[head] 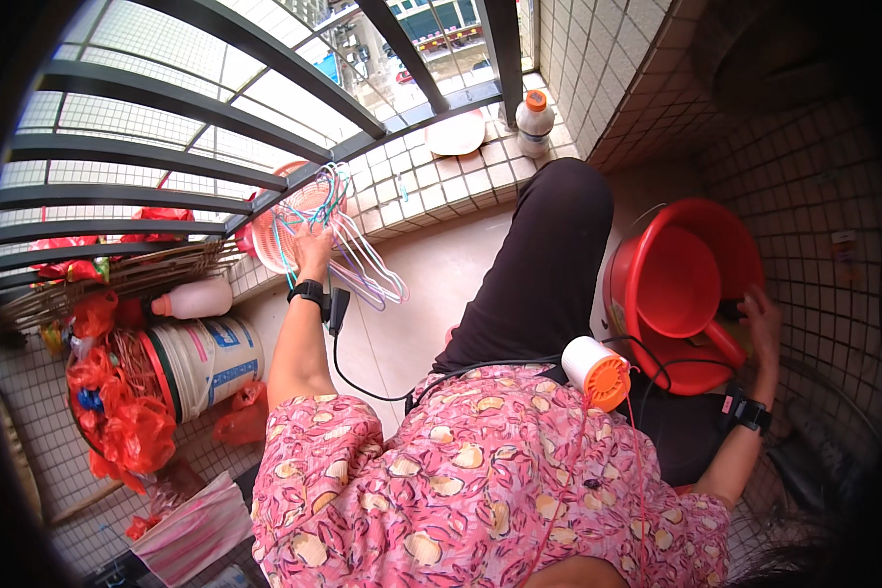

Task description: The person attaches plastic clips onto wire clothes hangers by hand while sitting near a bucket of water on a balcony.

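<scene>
My left hand (313, 248) is closed around a bunch of plastic-coated clothes hangers (371, 268) in white, teal and purple. The hangers overlap a pink slotted plastic basket (268, 239) set against the railing. On the other side, my right hand (763, 323) is at the side of a large red plastic bucket (625, 283), its fingers by the rim. A smaller red plastic dipper (680, 283) with a thick handle lies inside that bucket. Something dark sits by my right fingertips, too shadowed to name. Whether those fingers grip anything is unclear.
Dark metal railing bars (213, 117) run along the left and front. A white bottle with an orange cap (535, 125) and a pale plate (456, 134) rest on the tiled ledge. At left lie a white bucket (224, 360), red plastic bags (140, 430) and a pink bottle (198, 298).
</scene>
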`<state>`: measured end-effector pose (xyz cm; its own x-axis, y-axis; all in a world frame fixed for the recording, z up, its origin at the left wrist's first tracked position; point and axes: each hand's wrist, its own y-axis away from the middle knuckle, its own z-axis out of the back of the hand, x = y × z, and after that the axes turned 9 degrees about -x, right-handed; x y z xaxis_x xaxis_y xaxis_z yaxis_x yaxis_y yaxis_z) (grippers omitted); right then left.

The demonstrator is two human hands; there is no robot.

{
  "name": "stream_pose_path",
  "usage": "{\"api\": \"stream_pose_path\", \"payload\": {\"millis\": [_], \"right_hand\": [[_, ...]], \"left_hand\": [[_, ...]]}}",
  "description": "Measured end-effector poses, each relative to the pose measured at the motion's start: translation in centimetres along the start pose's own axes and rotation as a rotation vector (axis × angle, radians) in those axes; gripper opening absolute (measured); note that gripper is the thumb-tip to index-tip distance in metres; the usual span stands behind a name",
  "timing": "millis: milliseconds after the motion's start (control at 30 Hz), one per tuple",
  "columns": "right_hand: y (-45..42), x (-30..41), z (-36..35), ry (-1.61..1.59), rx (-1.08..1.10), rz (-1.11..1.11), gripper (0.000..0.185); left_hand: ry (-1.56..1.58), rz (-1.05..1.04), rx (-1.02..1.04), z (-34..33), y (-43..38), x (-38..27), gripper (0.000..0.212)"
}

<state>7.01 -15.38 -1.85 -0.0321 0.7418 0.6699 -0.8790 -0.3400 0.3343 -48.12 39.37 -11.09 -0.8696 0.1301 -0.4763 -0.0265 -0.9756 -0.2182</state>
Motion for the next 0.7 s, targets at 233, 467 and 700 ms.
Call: {"api": "stream_pose_path", "payload": {"millis": [233, 467, 700], "right_hand": [[0.7, 0.0, 0.5, 0.033, -0.046, -0.042, 0.042], [-0.1, -1.1, 0.6, 0.039, -0.023, -0.064, 0.041], [-0.7, -0.8, 0.9, 0.081, 0.011, -0.015, 0.042]], "left_hand": [[-0.167, 0.117, -0.046, 1.5, 0.0, -2.0, 0.037], [0.000, 0.255, 0.148, 2.9, 0.3, -5.4, 0.061], [0.045, -0.034, 0.112, -1.4, -2.1, 2.2, 0.054]]}}
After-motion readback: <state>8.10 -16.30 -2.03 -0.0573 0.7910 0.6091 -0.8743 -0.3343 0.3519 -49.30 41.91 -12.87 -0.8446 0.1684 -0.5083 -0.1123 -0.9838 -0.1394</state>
